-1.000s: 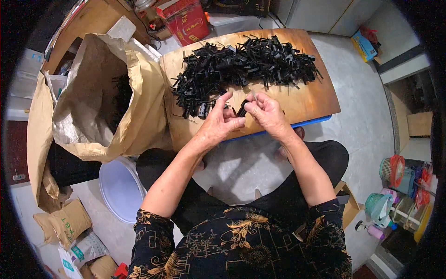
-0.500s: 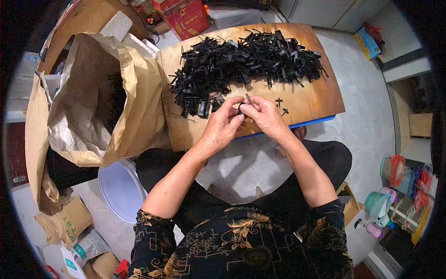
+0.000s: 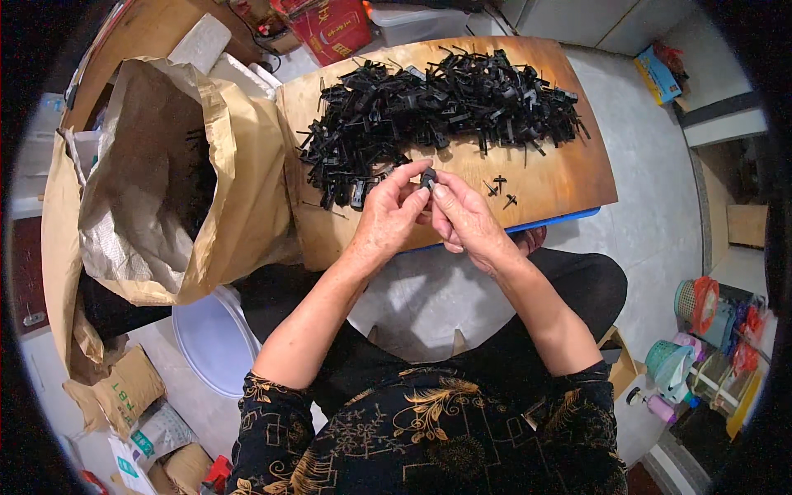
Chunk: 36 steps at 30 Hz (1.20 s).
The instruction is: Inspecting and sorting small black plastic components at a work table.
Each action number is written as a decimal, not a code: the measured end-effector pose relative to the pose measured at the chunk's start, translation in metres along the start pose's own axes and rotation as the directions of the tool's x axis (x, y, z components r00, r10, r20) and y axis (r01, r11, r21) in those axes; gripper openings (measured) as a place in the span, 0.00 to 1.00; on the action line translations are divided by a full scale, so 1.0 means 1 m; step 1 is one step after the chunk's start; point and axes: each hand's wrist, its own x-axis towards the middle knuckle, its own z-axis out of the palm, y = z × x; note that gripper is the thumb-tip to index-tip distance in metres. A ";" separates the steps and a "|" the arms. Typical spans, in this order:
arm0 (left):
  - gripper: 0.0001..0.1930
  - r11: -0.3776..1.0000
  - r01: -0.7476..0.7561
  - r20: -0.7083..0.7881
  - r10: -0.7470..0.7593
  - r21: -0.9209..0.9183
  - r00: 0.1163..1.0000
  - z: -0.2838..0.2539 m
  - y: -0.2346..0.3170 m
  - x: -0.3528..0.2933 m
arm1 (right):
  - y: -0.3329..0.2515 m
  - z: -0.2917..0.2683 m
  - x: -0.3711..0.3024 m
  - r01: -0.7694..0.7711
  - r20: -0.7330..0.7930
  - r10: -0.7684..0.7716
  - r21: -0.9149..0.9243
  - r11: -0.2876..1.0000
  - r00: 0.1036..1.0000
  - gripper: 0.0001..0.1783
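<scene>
Over the near edge of a wooden board (image 3: 569, 177), my left hand (image 3: 390, 206) and my right hand (image 3: 464, 210) meet. Between their fingertips is a small black plastic part (image 3: 428, 177), gripped from both sides. My fingers hide much of its shape. Just beyond my hands lies a long heap of black plastic parts (image 3: 396, 103), many with thin stems. A few small black cross-shaped pieces (image 3: 511, 200) lie apart from the heap, to the right of my right hand.
Left of the board stands a large open paper sack (image 3: 247, 181) with black parts inside. A pale round tub (image 3: 213, 342) sits below it on the floor. A red box (image 3: 326, 31) is behind the board; baskets and bags (image 3: 668, 363) stand at the far right.
The black part has turned upward and shows more between my fingertips. Another small black piece now lies with the loose ones at the right. My right hand's fingers have curled lower.
</scene>
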 end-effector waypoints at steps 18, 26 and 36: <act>0.17 0.954 -0.199 -0.124 0.231 0.227 0.965 0.010 -0.015 0.000 | 0.009 0.003 0.009 -0.027 -0.034 0.030 0.097 0.995 0.999 0.17; 0.18 0.838 -0.229 -0.133 0.334 0.496 0.933 0.006 -0.027 -0.003 | 0.010 0.000 0.009 -0.180 -0.014 0.180 0.026 0.983 0.984 0.18; 0.21 0.975 0.071 0.287 -0.008 -0.211 0.958 -0.002 0.019 -0.016 | -0.002 -0.028 -0.009 0.003 0.153 0.013 -0.101 0.995 0.988 0.08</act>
